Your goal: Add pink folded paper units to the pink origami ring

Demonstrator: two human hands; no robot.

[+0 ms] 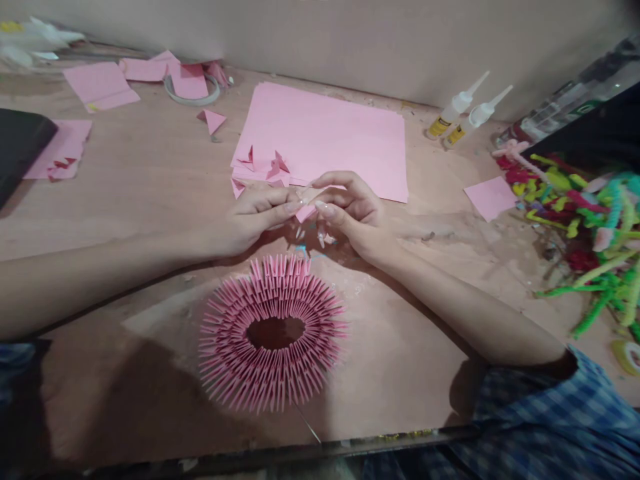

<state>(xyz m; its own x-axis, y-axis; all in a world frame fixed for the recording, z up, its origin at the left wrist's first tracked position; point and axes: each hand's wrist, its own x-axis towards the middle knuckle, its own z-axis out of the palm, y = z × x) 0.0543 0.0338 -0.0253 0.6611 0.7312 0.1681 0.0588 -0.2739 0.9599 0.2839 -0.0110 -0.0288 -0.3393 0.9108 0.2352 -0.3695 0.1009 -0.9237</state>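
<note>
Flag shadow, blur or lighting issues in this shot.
Head view: muted lighting; dark shadow along the lower edge of the left forearm; outer tips of the pink paper ring look slightly soft; white items at upper left too blurred to identify.

I work in dim light, seemingly from overhead. Soft shadows lie under my left hand (257, 215) and right hand (359, 212); a broader one dulls the desk (400, 347) near its near left corner. At its far left corner, white clutter (36, 44) blurs.
</note>
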